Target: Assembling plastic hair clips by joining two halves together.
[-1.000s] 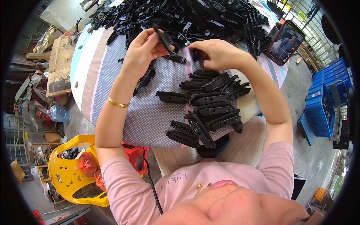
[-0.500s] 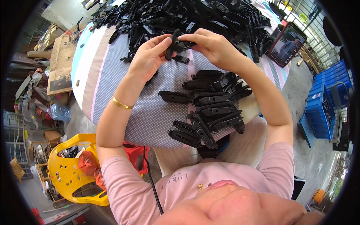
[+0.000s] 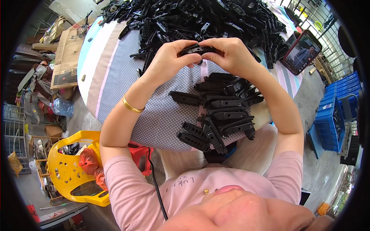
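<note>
Black part [image 3: 198,50] is pinched by left hand [image 3: 166,58] and right hand [image 3: 232,54] fingers, the table's [image 3: 154,129] near-edge bunch [image 3: 227,115] seems done, and the far-edge heap [image 3: 216,23] (so big!) seems left.

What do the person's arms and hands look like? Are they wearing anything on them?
The left hand and right hand are both bare, with no gloves. A shiny gold-coloured bangle circles the left wrist; no bangle shows on the right one. The left sleeve and right sleeve are soft pink and short, leaving the forearms uncovered.
</note>
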`<action>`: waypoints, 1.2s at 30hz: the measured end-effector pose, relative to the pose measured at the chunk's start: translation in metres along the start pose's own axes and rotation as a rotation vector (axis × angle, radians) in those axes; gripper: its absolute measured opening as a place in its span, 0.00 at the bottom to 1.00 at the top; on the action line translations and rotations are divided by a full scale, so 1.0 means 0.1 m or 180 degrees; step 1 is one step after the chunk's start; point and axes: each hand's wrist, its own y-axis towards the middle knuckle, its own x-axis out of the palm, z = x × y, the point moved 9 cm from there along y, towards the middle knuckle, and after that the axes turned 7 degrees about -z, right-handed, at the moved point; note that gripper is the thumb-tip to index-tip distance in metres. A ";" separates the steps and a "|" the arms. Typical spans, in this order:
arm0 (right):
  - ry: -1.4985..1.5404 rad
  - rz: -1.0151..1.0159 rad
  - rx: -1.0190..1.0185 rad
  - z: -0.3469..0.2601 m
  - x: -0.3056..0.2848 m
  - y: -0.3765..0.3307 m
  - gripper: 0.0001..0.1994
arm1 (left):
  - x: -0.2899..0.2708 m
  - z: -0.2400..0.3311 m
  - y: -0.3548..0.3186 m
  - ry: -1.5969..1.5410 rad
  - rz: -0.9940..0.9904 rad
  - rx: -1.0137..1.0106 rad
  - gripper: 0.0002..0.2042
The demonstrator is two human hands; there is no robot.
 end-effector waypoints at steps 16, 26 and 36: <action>-0.0267 -0.0346 0.0290 -0.02 0.00 -0.01 0.20 | 0.13 0.49 -0.11 0.1860 0.0347 0.1216 0.16; 0.1918 -0.0152 0.0907 0.72 -0.20 -0.03 0.21 | 0.43 0.47 -0.15 0.1326 -0.0825 0.1168 0.17; -0.1476 -0.0408 0.0481 0.59 0.19 -0.02 0.17 | 0.16 0.23 -0.03 0.3174 0.0279 0.1193 0.12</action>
